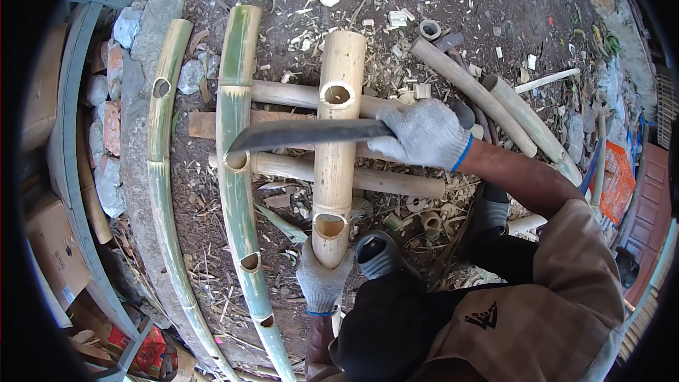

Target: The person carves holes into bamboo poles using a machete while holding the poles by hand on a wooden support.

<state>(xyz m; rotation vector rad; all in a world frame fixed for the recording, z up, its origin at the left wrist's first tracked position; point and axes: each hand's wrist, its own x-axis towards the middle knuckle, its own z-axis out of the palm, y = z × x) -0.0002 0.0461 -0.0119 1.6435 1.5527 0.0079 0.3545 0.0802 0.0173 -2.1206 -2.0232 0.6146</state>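
Observation:
A pale scraped bamboo pole [334, 180] lies lengthwise in front of me, with two round holes cut in its upper side. My left hand [325, 279], in a grey knitted glove with a blue cuff, is closed around the pole's near end. The same kind of glove covers my right hand [423, 133], its fingers wrapped around the handle of a machete. Dark and curved at the tip, the machete's blade [304, 134] points left across the pole between its holes. From this view I cannot tell whether the blade touches the pole. The handle is mostly hidden by my fingers.
Crosswise bamboo pieces [403, 182] lie under the pale pole. To its left are a green holed bamboo pole [237, 117] and a thinner one [159, 141]. More bamboo lengths [474, 92] rest at far right. Wood chips litter the dirt; my feet are close by.

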